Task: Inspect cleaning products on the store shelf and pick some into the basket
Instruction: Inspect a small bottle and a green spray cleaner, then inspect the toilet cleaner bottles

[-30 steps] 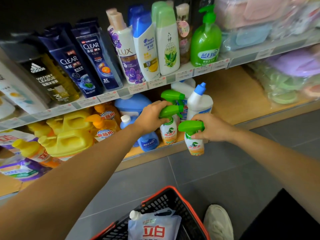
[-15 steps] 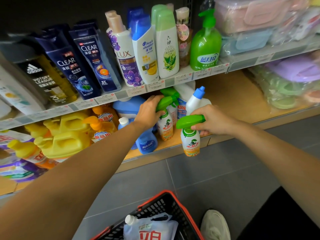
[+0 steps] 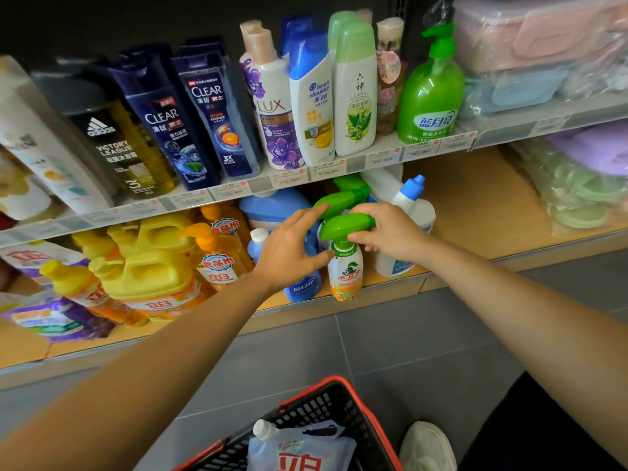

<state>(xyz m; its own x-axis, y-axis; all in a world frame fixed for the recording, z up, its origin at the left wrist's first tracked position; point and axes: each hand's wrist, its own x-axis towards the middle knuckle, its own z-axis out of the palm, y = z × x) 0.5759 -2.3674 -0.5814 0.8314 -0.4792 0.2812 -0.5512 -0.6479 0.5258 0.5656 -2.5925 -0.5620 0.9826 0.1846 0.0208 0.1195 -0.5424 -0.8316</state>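
Observation:
Two green-topped spray bottles stand at the front of the lower wooden shelf (image 3: 475,215). My right hand (image 3: 390,234) grips the green trigger head of the front spray bottle (image 3: 345,277), whose white and orange body stands at the shelf edge. Next to it, my left hand (image 3: 292,248) has its fingers stretched out, fingertips against the green head of the rear spray bottle (image 3: 343,193) and thumb by the front bottle's neck. Below, a black basket with a red rim (image 3: 343,385) holds a white refill pouch (image 3: 299,450).
A blue detergent bottle (image 3: 302,287), a white bottle with a blue cap (image 3: 413,202) and yellow and orange jugs (image 3: 153,263) crowd the lower shelf. Shampoo bottles and a green pump bottle (image 3: 430,96) line the upper shelf. A white shoe (image 3: 428,447) stands on the grey floor.
My right hand has carried its spray bottle back up onto the shelf edge in front of the other one. My left hand has let go of the rear bottle and spread its fingers.

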